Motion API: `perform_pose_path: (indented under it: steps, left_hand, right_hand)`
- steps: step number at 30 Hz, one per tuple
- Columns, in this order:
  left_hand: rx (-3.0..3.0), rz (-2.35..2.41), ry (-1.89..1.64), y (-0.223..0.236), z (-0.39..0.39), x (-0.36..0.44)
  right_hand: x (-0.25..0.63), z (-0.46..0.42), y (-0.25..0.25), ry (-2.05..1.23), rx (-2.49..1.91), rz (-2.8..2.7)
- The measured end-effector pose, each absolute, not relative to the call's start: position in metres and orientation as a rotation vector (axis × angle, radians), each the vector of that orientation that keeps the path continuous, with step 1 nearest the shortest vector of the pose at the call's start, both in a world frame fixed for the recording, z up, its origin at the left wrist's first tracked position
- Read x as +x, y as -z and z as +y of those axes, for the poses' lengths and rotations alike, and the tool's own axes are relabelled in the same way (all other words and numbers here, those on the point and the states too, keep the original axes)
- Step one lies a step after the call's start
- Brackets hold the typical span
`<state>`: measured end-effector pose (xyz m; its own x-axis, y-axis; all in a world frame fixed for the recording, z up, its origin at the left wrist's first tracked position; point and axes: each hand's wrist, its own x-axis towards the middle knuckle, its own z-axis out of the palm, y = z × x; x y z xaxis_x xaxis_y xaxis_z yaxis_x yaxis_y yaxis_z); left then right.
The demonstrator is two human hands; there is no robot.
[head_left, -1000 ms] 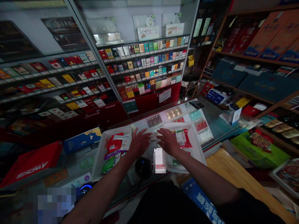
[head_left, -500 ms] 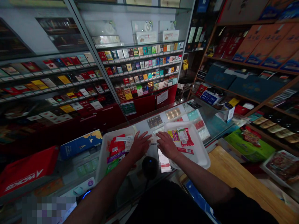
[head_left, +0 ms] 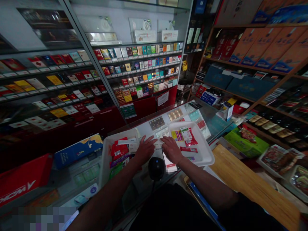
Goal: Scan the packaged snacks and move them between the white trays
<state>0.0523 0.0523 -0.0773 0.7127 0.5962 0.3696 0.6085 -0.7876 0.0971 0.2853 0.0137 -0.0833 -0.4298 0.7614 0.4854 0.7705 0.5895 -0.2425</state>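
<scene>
My left hand (head_left: 145,149) lies palm down with fingers spread, its fingertips near the rim of a white plastic tray (head_left: 104,166) holding red and green packets (head_left: 119,150). My right hand (head_left: 171,149) rests beside it, just left of a second white tray (head_left: 204,150) holding red-and-white sachets (head_left: 189,136). Between my fingertips lies a pale flat packet (head_left: 161,132) on the glass counter (head_left: 157,123). Below my right wrist sits a smartphone (head_left: 169,163), with a round black device (head_left: 156,168) beside it. Neither hand visibly holds anything.
Glass cabinets of cigarette packs (head_left: 141,64) stand ahead and to the left. Wooden shelves of boxes (head_left: 250,48) line the right. A wooden counter top (head_left: 250,179) runs at lower right, with a green box (head_left: 245,142) beyond it. A blue box (head_left: 78,150) lies left.
The whole view has drifted, so the counter sits further left and lower. My hands stay close together over the packet, with little visible shift.
</scene>
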Motion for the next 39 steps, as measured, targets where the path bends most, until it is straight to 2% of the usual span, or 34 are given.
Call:
perform_pose_path:
  steps: [8, 17, 29, 39]
  left_hand:
    - [-2.903, -0.99, 0.565, 0.076, 0.053, 0.042]
    - [-2.841, -1.1, 0.602, 0.067, 0.049, 0.031]
    - [-2.679, -1.305, 0.533, 0.033, 0.034, -0.025]
    - [-2.549, -1.484, 0.438, 0.035, 0.019, -0.063]
  right_hand:
    - [0.278, 0.019, 0.098, 0.047, -1.178, -2.273]
    - [0.265, 0.025, 0.074, 0.038, -1.161, -2.3]
    - [0.207, 0.049, 0.055, 0.001, -0.969, -2.354]
    - [0.158, 0.059, 0.056, -0.014, -0.88, -2.442]
